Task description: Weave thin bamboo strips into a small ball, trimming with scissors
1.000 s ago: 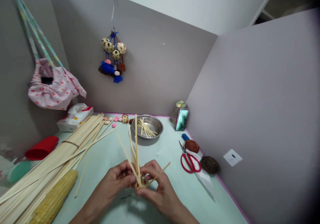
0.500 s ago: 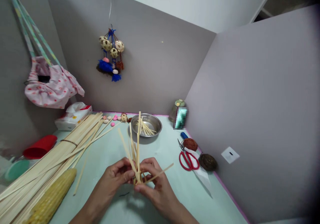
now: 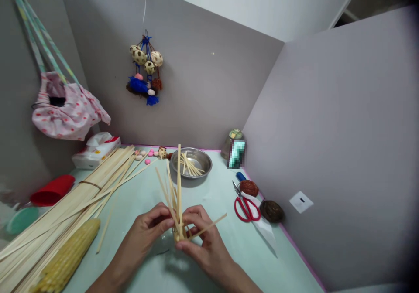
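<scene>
Between my two hands is a small weave of pale bamboo strips, with several long ends standing up and one strip sticking out to the right. My left hand pinches the weave's left side with thumb and forefinger. Around the right side and base curl the fingers of my right hand, its thumb at the lower front. The fingers partly hide the woven base. Just beyond it stands a steel bowl holding several short strips.
Left lie a bundle of long strips, a corn cob, a red cup and a tissue pack. Right are red-handled scissors, a brown cord ball, a darker ball and a jar. Woven balls hang on the wall.
My left hand has shifted slightly at the weave's left side, and the upright strips lean a little further left. My right hand keeps its grip.
</scene>
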Demonstrator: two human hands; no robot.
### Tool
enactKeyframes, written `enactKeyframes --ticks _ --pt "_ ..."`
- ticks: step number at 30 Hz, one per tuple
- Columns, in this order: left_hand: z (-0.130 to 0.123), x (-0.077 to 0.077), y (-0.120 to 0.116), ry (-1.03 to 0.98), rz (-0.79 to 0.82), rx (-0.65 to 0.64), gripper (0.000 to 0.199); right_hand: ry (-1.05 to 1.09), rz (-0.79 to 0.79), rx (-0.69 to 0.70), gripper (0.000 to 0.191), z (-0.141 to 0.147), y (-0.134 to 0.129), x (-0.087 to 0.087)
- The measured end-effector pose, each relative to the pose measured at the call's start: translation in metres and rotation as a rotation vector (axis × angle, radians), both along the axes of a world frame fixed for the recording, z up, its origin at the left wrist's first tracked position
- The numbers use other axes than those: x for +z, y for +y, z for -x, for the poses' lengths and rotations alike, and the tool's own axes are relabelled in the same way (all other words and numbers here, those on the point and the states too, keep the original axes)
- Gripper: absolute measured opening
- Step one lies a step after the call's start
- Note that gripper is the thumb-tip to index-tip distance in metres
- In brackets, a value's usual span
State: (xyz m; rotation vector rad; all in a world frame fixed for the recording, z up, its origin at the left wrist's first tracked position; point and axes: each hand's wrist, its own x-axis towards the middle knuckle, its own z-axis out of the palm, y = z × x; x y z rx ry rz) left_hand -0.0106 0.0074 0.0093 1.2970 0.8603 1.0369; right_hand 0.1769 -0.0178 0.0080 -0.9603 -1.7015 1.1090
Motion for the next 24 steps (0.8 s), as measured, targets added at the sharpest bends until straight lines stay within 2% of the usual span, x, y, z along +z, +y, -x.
enactKeyframes --ticks 3,8,12,15,17,22,24 --pt "0.0001 0.0012 0.0016 -0.002 0.009 0.022 0.012 -0.001 0.012 0.009 0.033 0.0003 0.0007 0.0002" --pt "0.0003 -0.0002 0.0017 -0.127 0.11 -0.014 0.015 -0.011 -0.002 0.035 0.032 0.0001 0.0002 -0.0036" --pt "-0.0003 -0.0017 -0.0015 -0.203 0.116 -0.04 0.014 -0.017 -0.025 0.043 0.03 -0.0007 -0.0006 -0.0038" --pt "-0.0001 -0.0016 -0.0041 -0.192 0.084 -0.039 0.009 -0.021 -0.027 0.029 0.03 -0.001 -0.0013 -0.0025" --pt "0.0009 -0.0007 -0.0051 -0.189 0.085 -0.04 0.012 -0.023 -0.035 0.027 0.029 -0.0009 -0.0015 -0.003" --pt "0.0046 0.0044 -0.0057 -0.149 0.116 -0.142 0.007 -0.015 -0.072 0.038 0.032 -0.0002 -0.0008 -0.0071" --pt "0.0054 0.006 -0.0053 -0.13 0.095 -0.132 0.006 -0.034 -0.086 0.021 0.031 0.0001 -0.0012 -0.007"
